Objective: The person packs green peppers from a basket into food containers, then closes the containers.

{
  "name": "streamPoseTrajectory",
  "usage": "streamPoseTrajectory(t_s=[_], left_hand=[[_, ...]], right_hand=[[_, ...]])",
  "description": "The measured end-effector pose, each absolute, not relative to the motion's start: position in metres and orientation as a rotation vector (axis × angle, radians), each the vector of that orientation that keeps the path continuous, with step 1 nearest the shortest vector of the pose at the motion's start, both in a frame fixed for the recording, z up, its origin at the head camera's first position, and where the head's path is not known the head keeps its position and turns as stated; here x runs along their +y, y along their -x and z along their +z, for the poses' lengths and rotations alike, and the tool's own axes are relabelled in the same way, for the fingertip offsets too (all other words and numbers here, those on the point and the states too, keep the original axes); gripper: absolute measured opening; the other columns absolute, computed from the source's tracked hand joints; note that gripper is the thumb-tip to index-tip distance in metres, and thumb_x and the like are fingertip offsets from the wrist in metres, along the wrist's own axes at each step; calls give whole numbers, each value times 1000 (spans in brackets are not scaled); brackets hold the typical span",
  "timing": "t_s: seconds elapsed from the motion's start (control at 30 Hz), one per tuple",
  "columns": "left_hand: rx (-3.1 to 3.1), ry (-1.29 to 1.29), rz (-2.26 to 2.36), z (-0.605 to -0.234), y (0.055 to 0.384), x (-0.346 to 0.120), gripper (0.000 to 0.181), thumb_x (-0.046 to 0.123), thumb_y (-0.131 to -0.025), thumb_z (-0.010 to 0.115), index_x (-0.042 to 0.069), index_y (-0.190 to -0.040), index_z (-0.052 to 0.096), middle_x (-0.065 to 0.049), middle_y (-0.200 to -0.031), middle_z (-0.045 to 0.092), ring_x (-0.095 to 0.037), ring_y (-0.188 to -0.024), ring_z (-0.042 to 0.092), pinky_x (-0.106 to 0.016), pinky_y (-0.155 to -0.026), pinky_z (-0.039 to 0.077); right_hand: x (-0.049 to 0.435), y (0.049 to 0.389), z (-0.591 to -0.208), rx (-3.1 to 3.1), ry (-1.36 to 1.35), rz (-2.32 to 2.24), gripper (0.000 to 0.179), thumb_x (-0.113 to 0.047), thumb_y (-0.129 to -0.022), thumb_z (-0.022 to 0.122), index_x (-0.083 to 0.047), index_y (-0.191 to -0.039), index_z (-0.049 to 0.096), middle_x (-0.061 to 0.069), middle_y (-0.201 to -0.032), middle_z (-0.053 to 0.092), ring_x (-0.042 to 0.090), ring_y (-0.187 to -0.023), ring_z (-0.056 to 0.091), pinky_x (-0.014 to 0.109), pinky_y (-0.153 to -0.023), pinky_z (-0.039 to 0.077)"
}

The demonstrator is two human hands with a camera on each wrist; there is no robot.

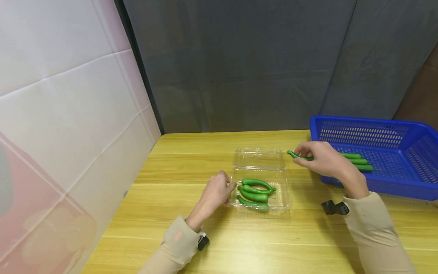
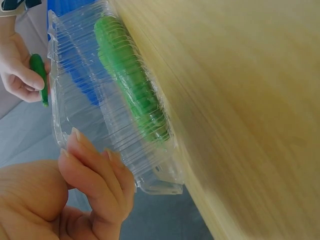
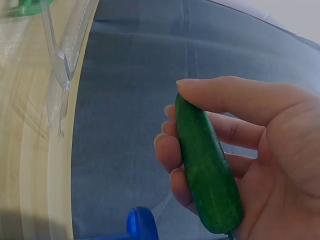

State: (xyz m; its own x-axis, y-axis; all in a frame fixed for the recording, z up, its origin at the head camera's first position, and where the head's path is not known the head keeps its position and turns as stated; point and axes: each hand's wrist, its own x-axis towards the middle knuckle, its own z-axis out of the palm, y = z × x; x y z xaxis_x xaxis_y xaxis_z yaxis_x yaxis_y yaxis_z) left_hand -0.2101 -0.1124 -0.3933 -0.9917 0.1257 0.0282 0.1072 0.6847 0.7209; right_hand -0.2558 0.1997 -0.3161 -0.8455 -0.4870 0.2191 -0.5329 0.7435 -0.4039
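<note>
A clear plastic clamshell box lies with its lid folded back on the table. Several green chili peppers lie side by side in its base. My left hand holds the box by its left edge, its curled fingertips at the rim in the left wrist view. My right hand grips one green chili pepper between thumb and fingers, raised beside the near left corner of the blue basket. In the right wrist view this pepper's thick stem end points down, its narrow end under the thumb.
The blue plastic basket stands on the right of the wooden table, with several more green peppers on its floor, partly hidden by my right hand. A grey curtain hangs behind, and a pale printed cloth at left.
</note>
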Motion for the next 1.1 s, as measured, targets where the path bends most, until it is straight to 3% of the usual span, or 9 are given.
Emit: streamPoseTrajectory(t_s=[1.1], left_hand=[[2863,-178,1217,-392,209,-111,23,8,-100,63,-12,-108,54,-8,-58,58,-13,-38,56,-29,-37,55]], right_hand=[[167,256,-333,-2777,-1045,731,8,-10,-92,74,-5,-96,71,-2,-84,69,14,-77,65,38,-70,59]])
